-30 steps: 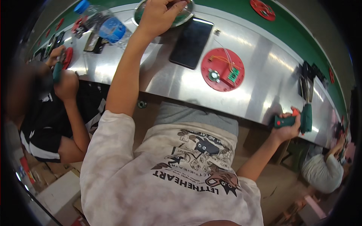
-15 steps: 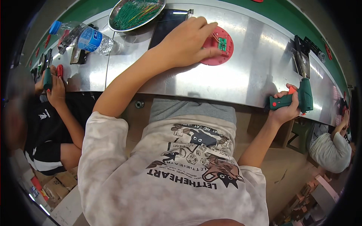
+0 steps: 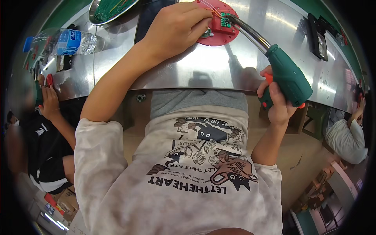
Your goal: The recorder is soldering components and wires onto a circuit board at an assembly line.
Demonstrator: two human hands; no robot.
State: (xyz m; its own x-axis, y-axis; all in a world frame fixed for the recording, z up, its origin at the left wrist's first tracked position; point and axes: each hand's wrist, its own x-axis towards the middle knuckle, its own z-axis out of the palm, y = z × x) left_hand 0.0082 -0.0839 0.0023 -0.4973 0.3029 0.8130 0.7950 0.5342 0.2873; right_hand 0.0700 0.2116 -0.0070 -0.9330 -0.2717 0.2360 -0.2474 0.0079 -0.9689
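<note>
My right hand (image 3: 277, 98) is wrapped around a green soldering gun (image 3: 290, 74) with an orange trigger. Its long metal tip reaches up and left to a small green circuit board (image 3: 225, 21). That board sits on a round red plastic base (image 3: 224, 40), which lies on the metal bench. From the left, my left hand (image 3: 176, 29) rests over the base's edge, fingers pinched at a thin orange wire beside the board. Pale thin wires (image 3: 208, 4) run above the fingertips. The exact contact between tip, wire and board is too small to make out.
A metal bowl (image 3: 93, 17) of green wires stands at the far left, near a clear water bottle (image 3: 74, 42) lying on its side. A dark flat panel (image 3: 145, 19) lies behind my left hand. A black stand (image 3: 318, 37) is at right. Other people sit on both sides.
My right hand has brought the soldering gun up and left from the bench's front edge to the circuit board. My left hand has shifted slightly left, with its fingers now beside the board.
</note>
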